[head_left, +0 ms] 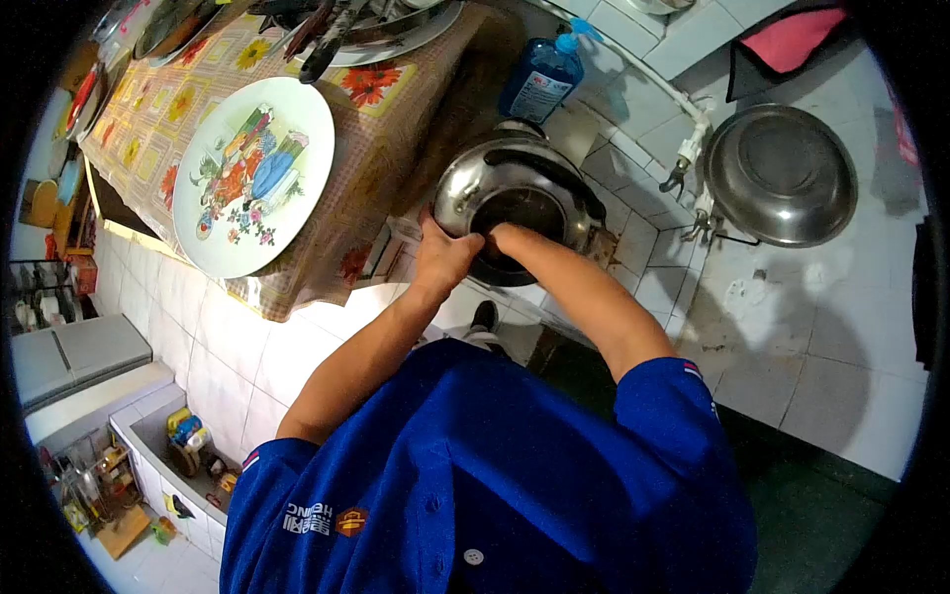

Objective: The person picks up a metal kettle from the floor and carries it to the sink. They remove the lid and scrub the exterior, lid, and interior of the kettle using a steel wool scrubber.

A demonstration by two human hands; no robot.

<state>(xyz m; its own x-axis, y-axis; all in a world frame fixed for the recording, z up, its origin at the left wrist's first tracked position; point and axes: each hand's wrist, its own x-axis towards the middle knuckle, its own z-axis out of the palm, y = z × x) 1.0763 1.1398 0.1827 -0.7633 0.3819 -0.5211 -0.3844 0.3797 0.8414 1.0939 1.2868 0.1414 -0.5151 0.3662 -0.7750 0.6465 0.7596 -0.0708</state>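
A shiny steel kettle (463, 181) with a black handle (554, 178) is tilted so that its round mouth faces me. My left hand (445, 259) grips the near left side of its rim, thumb lying along the edge. My right hand (507, 240) reaches into the mouth. Its fingers are hidden inside, so whether they hold anything does not show. Just behind the kettle stands a blue pump bottle (542, 84) of liquid.
Left, a table with a flowered cloth (361, 148) bears a white plate (257, 178) printed with a colourful picture, plus pans and utensils (332, 45). On the right, a metal basin (782, 173) leans on the tiled wall beside taps (683, 168). A pink cloth (792, 40) hangs above.
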